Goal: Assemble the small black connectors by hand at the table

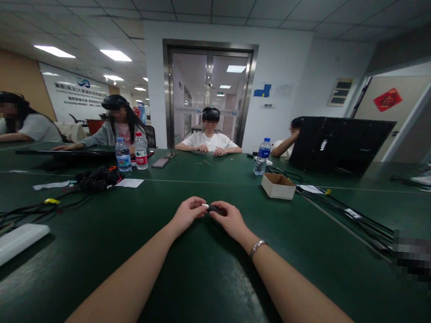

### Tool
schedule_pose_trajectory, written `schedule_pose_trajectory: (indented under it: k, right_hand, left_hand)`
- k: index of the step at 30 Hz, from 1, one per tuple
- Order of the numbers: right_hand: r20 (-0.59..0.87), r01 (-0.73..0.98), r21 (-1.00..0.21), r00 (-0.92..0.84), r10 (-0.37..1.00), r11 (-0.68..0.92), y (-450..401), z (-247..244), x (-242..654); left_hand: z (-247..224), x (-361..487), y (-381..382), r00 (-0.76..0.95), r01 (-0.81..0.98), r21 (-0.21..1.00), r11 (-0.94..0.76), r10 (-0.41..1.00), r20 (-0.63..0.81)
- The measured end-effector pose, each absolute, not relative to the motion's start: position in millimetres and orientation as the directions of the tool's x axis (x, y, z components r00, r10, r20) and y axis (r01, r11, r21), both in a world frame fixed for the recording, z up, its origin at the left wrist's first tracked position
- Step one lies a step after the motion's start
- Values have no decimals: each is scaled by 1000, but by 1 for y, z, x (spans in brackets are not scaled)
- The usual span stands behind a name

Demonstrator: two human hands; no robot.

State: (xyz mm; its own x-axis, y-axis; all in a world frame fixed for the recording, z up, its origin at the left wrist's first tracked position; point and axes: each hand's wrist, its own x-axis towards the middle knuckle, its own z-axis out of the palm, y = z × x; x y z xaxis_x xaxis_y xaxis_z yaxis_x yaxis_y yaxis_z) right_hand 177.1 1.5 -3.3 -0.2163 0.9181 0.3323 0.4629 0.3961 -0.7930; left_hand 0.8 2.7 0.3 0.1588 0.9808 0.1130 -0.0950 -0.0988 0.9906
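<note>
A small dark, stick-like object with a silvery end (214,209) is held just above or on the green table, between my two hands. My left hand (188,214) pinches its silvery end with thumb and forefinger. From the other side, my right hand (232,219) has its fingers closed around the dark part. Fingers cover much of the object, so its exact kind cannot be made out. A silver bracelet (257,247) circles my right wrist.
An open cardboard box (277,187) and a water bottle (262,157) stand beyond my right hand. Black cables (360,220) run along the right. At left are two bottles (123,155), a cable bundle (97,178) and a white bar (15,245). Several people sit around the table.
</note>
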Motion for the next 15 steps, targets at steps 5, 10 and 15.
schedule_pose_trajectory:
  k: [5, 10, 15]
  right_hand:
    - [345, 471, -778, -232, 909, 415, 2, -4, 178]
    - [382, 489, -752, -224, 897, 442, 2, -5, 178]
    - [405, 490, -740, -223, 887, 461, 3, -6, 179]
  left_hand:
    - [0, 1, 3, 157, -72, 991, -113, 980, 123]
    - [1, 3, 2, 143, -44, 993, -107, 983, 112]
    - [2, 4, 3, 136, -9, 995, -102, 985, 102]
